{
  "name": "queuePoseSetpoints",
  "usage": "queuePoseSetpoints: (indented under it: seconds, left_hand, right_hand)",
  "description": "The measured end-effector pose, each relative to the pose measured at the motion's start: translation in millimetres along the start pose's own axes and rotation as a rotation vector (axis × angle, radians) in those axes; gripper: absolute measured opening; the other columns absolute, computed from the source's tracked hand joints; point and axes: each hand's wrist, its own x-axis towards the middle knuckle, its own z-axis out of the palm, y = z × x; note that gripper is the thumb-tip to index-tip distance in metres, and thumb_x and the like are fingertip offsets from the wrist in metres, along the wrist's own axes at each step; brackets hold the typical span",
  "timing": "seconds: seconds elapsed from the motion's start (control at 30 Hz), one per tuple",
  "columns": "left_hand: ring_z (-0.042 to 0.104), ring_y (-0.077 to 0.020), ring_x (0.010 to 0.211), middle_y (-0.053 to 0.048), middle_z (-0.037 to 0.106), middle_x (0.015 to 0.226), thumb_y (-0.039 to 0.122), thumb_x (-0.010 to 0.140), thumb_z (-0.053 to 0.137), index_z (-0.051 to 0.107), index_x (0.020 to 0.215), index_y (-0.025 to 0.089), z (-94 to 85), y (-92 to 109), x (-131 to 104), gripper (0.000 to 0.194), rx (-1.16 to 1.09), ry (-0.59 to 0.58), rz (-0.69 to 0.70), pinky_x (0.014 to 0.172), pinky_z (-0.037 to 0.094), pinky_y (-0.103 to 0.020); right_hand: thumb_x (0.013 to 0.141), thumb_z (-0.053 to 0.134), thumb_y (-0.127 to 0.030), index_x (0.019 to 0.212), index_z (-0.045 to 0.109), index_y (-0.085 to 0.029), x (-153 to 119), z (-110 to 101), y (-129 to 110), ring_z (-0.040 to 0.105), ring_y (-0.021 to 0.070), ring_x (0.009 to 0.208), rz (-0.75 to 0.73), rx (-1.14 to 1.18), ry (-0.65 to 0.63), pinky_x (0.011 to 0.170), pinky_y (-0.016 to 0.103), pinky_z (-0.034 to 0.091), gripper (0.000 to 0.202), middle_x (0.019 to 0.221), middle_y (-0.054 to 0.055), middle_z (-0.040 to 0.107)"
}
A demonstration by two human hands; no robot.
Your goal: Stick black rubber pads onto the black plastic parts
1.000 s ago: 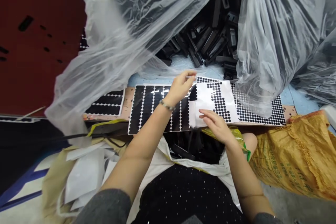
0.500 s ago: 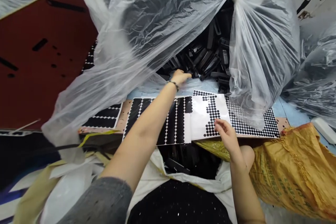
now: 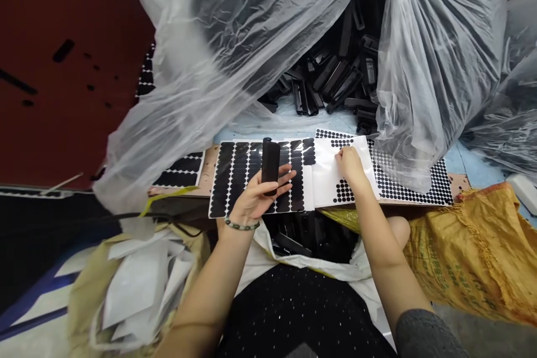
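My left hand (image 3: 254, 197) grips a long black plastic piece (image 3: 271, 163) between thumb and fingers, holding it upright above a sheet of black scalloped strips (image 3: 229, 182). To the right, my right hand (image 3: 351, 168) is closed in a pinch over a white sheet of round black stickers (image 3: 324, 182). Whatever its fingertips hold is too small or hidden to make out. Part of that sheet is bare white, with dots left above and below my hand. Another sheet, full of black dots (image 3: 438, 183), lies partly under it on the right.
Beyond the sheets lies a pile of similar black pieces (image 3: 335, 81), spilling from a clear plastic bag (image 3: 235, 61). A knotted bag (image 3: 444, 67) stands right of it. Below the table edge, a white sack (image 3: 289, 260) holds more black pieces. A yellow woven sack (image 3: 470, 251) sits at the right.
My left hand has come back from the pile toward me, now with a black plastic piece in it. My right hand has moved up over the dot sheet and closed there.
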Motion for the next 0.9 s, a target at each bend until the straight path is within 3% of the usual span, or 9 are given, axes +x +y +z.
queuePoseSetpoints:
  seconds: [0.1, 0.2, 0.27, 0.37, 0.43, 0.63, 0.73, 0.9]
  left_hand:
    - [0.073, -0.0163, 0.087, -0.003, 0.073, 0.101, 0.018, 0.058, 0.081, 0.06, 0.094, 0.021, 15.4, -0.8, -0.7, 0.042, 0.108, 0.09, 0.01, 0.063, 0.057, -0.02]
    - [0.071, -0.0139, 0.083, -0.003, 0.072, 0.098, 0.021, 0.061, 0.082, 0.057, 0.102, 0.02, 32.6, -8.9, -0.8, 0.048, 0.152, 0.107, 0.06, 0.066, 0.056, -0.02]
    - [0.071, -0.0165, 0.092, -0.005, 0.07, 0.107, 0.025, 0.068, 0.078, 0.056, 0.109, 0.021, 40.7, -18.2, -1.8, 0.047, 0.152, 0.068, 0.083, 0.072, 0.057, -0.023]
    - [0.069, -0.0211, 0.105, -0.007, 0.067, 0.117, 0.029, 0.075, 0.072, 0.053, 0.114, 0.022, 45.3, -33.1, -2.9, 0.043, 0.16, 0.01, 0.107, 0.082, 0.057, -0.03]
    - [0.068, -0.0222, 0.109, -0.007, 0.065, 0.12, 0.03, 0.077, 0.07, 0.051, 0.117, 0.024, 44.3, -41.4, -3.1, 0.044, 0.185, -0.011, 0.143, 0.087, 0.057, -0.033]
    - [0.065, -0.0203, 0.112, -0.005, 0.063, 0.123, 0.036, 0.082, 0.068, 0.049, 0.123, 0.027, 37.1, -53.2, -3.0, 0.046, 0.333, -0.068, 0.284, 0.091, 0.057, -0.033]
    - [0.061, -0.0214, 0.118, -0.006, 0.061, 0.127, 0.039, 0.084, 0.066, 0.048, 0.126, 0.027, 35.6, -54.5, -3.4, 0.048, 0.416, -0.064, 0.33, 0.095, 0.055, -0.033]
    - [0.056, -0.0231, 0.126, -0.009, 0.057, 0.135, 0.037, 0.085, 0.064, 0.046, 0.129, 0.024, 35.5, -55.4, -6.1, 0.049, 0.574, -0.021, 0.407, 0.11, 0.044, -0.04]
  right_hand:
    - [0.075, 0.053, -0.01, 0.067, 0.039, -0.024, -0.5, -2.7, -2.4, 0.053, 0.0214, 0.079, 0.026, 0.027, 0.001, 0.087, 0.045, 0.046, 0.022, 0.082, 0.006, 0.055]
    - [0.08, 0.052, -0.019, 0.074, 0.041, -0.024, -15.4, -1.8, -6.6, 0.055, 0.018, 0.076, 0.054, 0.128, 0.02, 0.082, 0.039, 0.049, 0.013, 0.077, 0.001, 0.054]
    - [0.081, 0.055, -0.027, 0.081, 0.045, -0.024, -33.9, 1.4, -10.8, 0.055, 0.0148, 0.07, 0.086, 0.389, -0.004, 0.076, 0.034, 0.05, 0.01, 0.073, -0.003, 0.053]
    - [0.073, 0.068, -0.037, 0.081, 0.051, -0.024, -65.5, 6.8, -20.8, 0.057, 0.0118, 0.066, 0.108, 0.837, -0.122, 0.071, 0.03, 0.052, 0.023, 0.071, -0.005, 0.056]
    - [0.069, 0.073, -0.042, 0.077, 0.055, -0.023, -82.1, 9.0, -28.8, 0.058, 0.0114, 0.066, 0.081, 0.946, -0.189, 0.071, 0.03, 0.053, 0.028, 0.073, -0.004, 0.059]
    - [0.069, 0.075, -0.048, 0.072, 0.063, -0.022, -97.2, 11.9, -40.0, 0.059, 0.0153, 0.082, -0.083, 0.794, -0.067, 0.072, 0.032, 0.056, 0.029, 0.099, 0.004, 0.058]
    - [0.073, 0.071, -0.046, 0.072, 0.064, -0.022, -96.9, 13.4, -39.3, 0.057, 0.0177, 0.089, -0.122, 0.696, -0.053, 0.072, 0.033, 0.055, 0.026, 0.098, 0.005, 0.057]
    - [0.076, 0.068, -0.038, 0.072, 0.06, -0.021, -98.8, 17.7, -37.0, 0.056, 0.0158, 0.082, -0.132, 0.626, -0.054, 0.069, 0.032, 0.053, 0.019, 0.093, 0.003, 0.056]
